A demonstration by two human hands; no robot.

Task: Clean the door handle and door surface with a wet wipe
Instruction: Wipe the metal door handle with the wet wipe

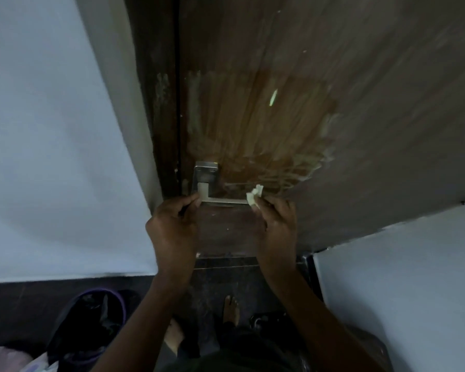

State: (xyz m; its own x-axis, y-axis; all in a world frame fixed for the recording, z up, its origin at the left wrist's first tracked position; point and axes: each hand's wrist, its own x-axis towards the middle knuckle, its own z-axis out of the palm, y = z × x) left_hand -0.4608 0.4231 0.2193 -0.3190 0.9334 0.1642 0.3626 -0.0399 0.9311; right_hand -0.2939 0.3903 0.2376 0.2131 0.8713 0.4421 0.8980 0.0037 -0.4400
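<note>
A brown wooden door [320, 84] fills the upper right, with a darker wet patch and pale smears above its handle. The silver lever door handle [220, 201] juts from a metal plate [205, 174] near the door's left edge. My right hand [278, 224] pinches a crumpled white wet wipe [254, 196] against the free end of the lever. My left hand [176, 226] has its fingers curled at the lever's bend by the plate; whether they grip the lever is not plain.
The dark door frame [156, 103] and a white wall [51, 130] lie to the left, another white wall [400, 277] to the lower right. On the dark floor below are my bare feet [230, 308], a purple-rimmed basket [91, 323] and dark items.
</note>
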